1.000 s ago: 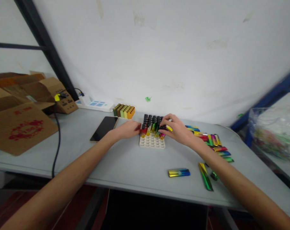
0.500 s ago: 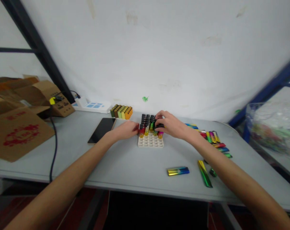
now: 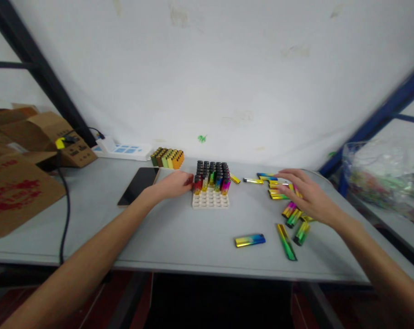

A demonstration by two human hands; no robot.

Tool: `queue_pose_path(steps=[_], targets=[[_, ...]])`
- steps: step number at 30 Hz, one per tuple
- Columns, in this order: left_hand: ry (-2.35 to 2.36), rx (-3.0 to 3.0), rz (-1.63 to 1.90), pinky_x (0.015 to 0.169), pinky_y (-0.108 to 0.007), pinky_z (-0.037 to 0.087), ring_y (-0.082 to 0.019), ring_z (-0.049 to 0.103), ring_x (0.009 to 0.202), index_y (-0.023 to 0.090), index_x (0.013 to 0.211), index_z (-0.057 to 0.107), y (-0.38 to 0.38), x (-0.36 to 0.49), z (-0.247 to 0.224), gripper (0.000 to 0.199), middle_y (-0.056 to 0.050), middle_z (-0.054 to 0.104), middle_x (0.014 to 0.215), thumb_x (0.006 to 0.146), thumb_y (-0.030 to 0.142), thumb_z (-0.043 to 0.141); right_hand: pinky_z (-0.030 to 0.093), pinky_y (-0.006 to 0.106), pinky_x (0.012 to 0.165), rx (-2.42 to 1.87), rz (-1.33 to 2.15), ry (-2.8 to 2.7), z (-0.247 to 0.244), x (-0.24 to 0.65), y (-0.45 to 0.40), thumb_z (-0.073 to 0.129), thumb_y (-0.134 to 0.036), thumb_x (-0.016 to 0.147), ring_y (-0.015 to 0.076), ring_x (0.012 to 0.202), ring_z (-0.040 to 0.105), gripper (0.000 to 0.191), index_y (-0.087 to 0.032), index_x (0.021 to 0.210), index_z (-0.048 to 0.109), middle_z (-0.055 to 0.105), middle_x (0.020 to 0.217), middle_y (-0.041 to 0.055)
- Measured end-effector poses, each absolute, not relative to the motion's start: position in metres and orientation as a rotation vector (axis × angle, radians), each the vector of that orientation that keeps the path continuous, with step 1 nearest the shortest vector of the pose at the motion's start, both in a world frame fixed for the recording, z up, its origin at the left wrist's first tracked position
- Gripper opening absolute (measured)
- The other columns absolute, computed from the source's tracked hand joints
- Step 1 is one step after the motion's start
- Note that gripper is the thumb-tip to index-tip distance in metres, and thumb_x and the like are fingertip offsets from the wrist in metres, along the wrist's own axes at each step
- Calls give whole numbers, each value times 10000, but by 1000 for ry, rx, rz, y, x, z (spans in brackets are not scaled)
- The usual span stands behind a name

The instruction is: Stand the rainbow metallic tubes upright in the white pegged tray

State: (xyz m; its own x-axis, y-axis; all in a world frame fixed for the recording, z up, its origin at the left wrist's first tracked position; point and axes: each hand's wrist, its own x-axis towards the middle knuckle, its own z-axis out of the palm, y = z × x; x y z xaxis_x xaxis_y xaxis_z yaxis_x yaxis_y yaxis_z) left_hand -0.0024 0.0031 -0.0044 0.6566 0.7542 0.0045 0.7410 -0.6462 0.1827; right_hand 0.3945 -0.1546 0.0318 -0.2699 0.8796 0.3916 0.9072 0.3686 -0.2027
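Note:
A white rack (image 3: 211, 202) with rows of holes stands mid-table. Upright lighters with black tops (image 3: 212, 171) fill its back rows, and the front holes show bare. Against the rack's left side rests my left hand (image 3: 177, 184), its fingers curled together at the nearest lighters; their tips are partly hidden, so I cannot make out what they grip. My right hand (image 3: 304, 194) is over the loose lighters on the right, fingers spread and apart, holding nothing visible. Below it lie several shiny lighters (image 3: 289, 209) in yellow, green and purple.
A blue-yellow lighter (image 3: 249, 240) and a yellow-green one (image 3: 286, 242) lie near the front edge. At left are a phone (image 3: 138, 186), a block of lighters (image 3: 167, 158), a power strip (image 3: 128, 151), a cable (image 3: 69, 205) and cardboard boxes (image 3: 18, 196). A clear bag (image 3: 381, 178) stands right.
My right hand has left the lighters in the rack and moved right, opening over the loose ones. My left hand stays beside the rack. The view has shifted slightly.

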Motion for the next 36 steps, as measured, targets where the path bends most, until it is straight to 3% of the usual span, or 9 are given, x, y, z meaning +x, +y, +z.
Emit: queue_pose_path(steps=[5,11,14,16,18,22,28,30,36], targets=[[1316,2671,47,598,-267,401,-174,595,651,199,702,603,-3,-21,31,274,-22,651,674,898,349,483,299,522,1215,-1898,-142,-1997,-10,478,-202,358,-534,997,338,1456,362,569,-275,1499,419,369,1564,122],[1214,2709,132,561,-278,392,-152,520,570,225,627,547,-57,-26,81,425,9,562,579,929,513,464,324,538,1197,-2086,-103,-1883,-54,493,-217,362,-605,971,352,1498,282,693,-305,1585,246,186,1664,106],[945,2766,291,684,-285,489,-171,599,711,248,777,630,-116,8,75,374,-22,659,782,971,497,430,284,536,1212,-2043,-101,-1969,-60,491,-203,386,-620,963,347,1517,228,724,-307,1595,224,150,1674,108],[725,2870,454,893,-343,512,-222,631,975,261,998,669,-152,40,56,325,-77,682,1061,972,502,452,266,535,1217,-2003,-110,-2029,-60,491,-188,379,-615,971,344,1525,204,713,-298,1594,242,148,1676,110],[465,2999,501,1078,-471,430,-302,526,1262,274,1264,612,-176,72,33,436,-125,585,1356,951,549,484,254,562,1211,-1966,-129,-2069,-57,491,-173,361,-604,982,353,1524,202,687,-291,1587,275,180,1672,114],[126,3071,474,1152,-698,222,-374,222,1501,421,1485,409,-185,122,-6,534,-69,301,1628,979,588,389,225,645,1184,-1892,-122,-2159,-50,488,-148,341,-595,993,375,1522,191,639,-317,1568,330,219,1669,88],[207,2986,334,1119,-769,149,-391,119,1527,459,1493,392,-142,150,-24,506,-48,214,1667,1003,566,327,158,646,1200,-1762,81,-2349,-44,467,-123,336,-600,1001,345,1518,225,597,-350,1540,387,300,1642,52],[266,2959,324,1112,-767,175,-404,164,1514,458,1497,387,-124,151,-27,500,-59,225,1662,1007,547,336,179,640,1196,-1740,87,-2350,-44,457,-117,340,-592,1005,335,1514,242,582,-344,1526,415,323,1632,59],[466,2998,504,1153,-633,285,-346,329,1446,312,1377,544,-100,155,-35,465,-124,456,1490,998,528,385,240,610,1186,-1621,47,-2344,-49,421,-106,273,-506,1043,295,1484,327,536,-300,1497,467,405,1590,85]])
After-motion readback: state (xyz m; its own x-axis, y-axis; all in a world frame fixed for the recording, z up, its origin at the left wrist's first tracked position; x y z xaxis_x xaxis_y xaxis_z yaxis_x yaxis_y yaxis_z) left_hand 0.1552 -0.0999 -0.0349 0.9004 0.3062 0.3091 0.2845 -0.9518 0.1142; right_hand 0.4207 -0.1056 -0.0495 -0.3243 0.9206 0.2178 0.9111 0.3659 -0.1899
